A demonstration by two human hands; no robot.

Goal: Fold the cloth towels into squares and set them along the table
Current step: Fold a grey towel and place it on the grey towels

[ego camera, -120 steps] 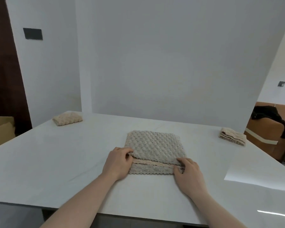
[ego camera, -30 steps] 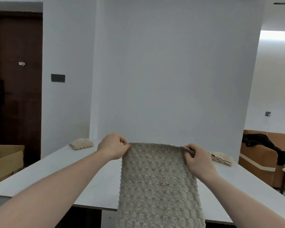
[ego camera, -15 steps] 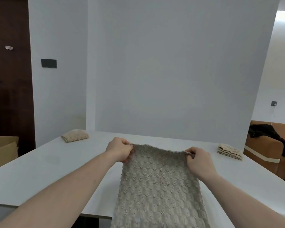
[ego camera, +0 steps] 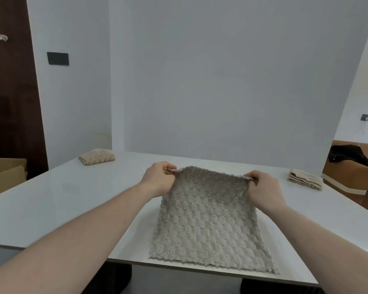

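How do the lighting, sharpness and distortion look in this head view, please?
Head view: soft, even light; faint sheen on the table; wall edges bow from the wide lens; the towel texture is sharp near the hands, left and right, while forearms smear towards the bottom corners.

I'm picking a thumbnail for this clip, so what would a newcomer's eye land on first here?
First, the grey bubble-textured towel at centre, its far edge lifted off the white table while its near end lies by the table's front edge. The left hand and right hand each pinch a far corner. Next, a folded beige towel at the far left and a stack of folded towels at the far right.
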